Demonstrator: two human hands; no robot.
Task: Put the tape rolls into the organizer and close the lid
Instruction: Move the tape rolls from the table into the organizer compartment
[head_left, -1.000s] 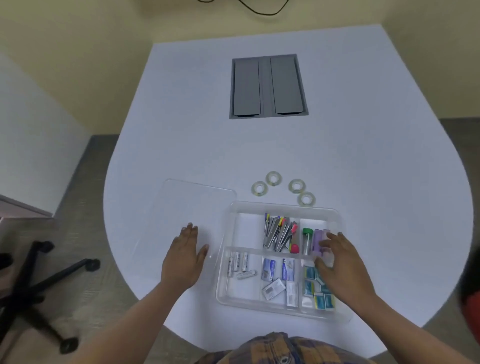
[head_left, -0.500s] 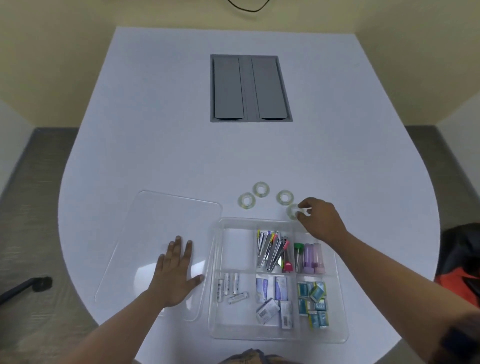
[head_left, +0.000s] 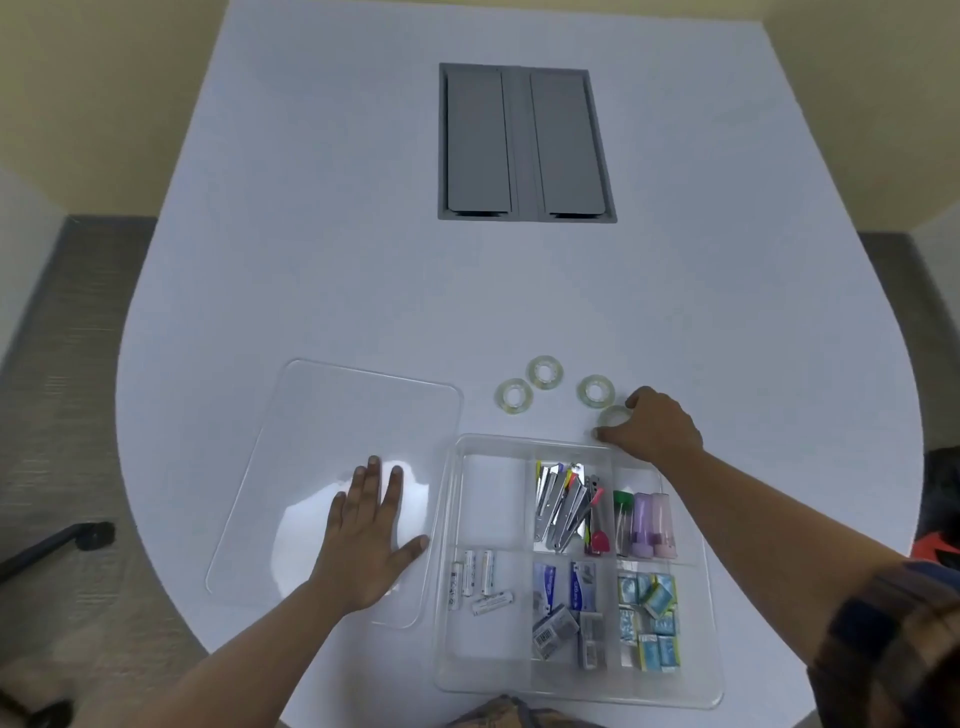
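Four clear tape rolls lie right of centre on the white table (head_left: 519, 291), above the organizer (head_left: 447, 597); we curl our right hand (head_left: 655, 431) around the rightmost roll (head_left: 614, 414), thumb and fingers pinching its rim; our left hand (head_left: 366, 540) rests flat, fingers spread, on the transparent lid (head_left: 332, 415) at lower left.

One view only, from the head camera, looking steeply down and forward over the white table (head_left: 363, 260). The clear organizer (head_left: 576, 693) sits nearest, at the bottom edge; the grey hatch (head_left: 524, 143) lies far up top. Wide-angle bend curves the table's sides.
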